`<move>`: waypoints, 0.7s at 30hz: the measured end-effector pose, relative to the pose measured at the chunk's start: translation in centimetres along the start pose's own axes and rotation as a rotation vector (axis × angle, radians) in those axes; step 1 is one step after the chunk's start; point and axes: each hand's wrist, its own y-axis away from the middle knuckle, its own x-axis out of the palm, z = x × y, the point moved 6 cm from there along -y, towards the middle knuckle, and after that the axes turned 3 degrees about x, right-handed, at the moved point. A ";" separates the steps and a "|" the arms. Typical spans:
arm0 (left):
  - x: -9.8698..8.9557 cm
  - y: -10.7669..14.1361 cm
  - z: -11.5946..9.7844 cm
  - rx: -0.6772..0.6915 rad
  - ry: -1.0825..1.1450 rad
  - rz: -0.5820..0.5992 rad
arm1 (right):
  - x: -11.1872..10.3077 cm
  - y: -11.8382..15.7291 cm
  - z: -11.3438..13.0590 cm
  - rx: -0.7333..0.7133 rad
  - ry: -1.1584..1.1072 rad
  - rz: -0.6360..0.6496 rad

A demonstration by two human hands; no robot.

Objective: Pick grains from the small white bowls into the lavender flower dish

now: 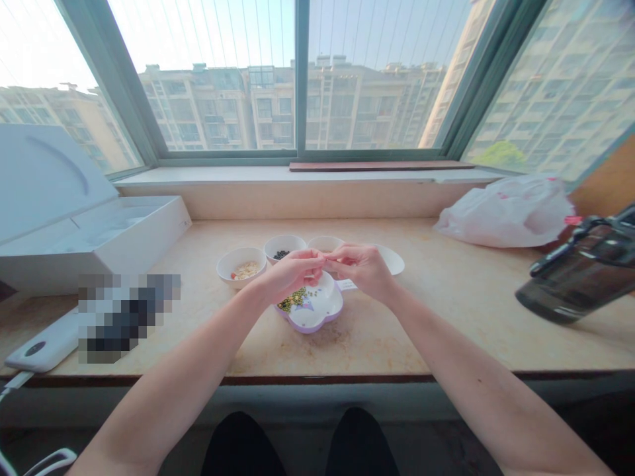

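1. Two hands, my left [294, 272] and right [364, 266], meet, fingertips closed; anything pinched, I can't tell.
2. Below the grip, the dish [325, 307] is part-filled with beans [292, 301]: unfinished, I judge.
3. Beyond, leftward, bowls [228, 261] hold pale pieces [247, 270] and dark beans [280, 254].

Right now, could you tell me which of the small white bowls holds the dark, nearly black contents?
The middle bowl of the back three; its contents are blackish, while the left bowl's are pale.
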 end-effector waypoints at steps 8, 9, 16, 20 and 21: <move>-0.2 0.0 0.1 0.002 -0.035 -0.061 | -0.3 -0.1 0.1 -0.100 0.180 -0.029; -0.2 0.0 0.1 0.006 -0.048 -0.067 | -0.3 -0.1 0.3 -0.122 0.217 -0.036; -1.2 0.0 -1.1 0.149 -0.840 -0.197 | -1.3 -0.3 0.6 -0.127 0.294 -0.139; 0.3 0.2 -0.6 0.236 -1.454 0.092 | -3.4 -0.8 0.2 -0.086 0.356 -0.293; 0.6 0.3 -0.3 0.229 -1.519 0.156 | -4.0 -0.9 0.1 -0.073 0.406 -0.332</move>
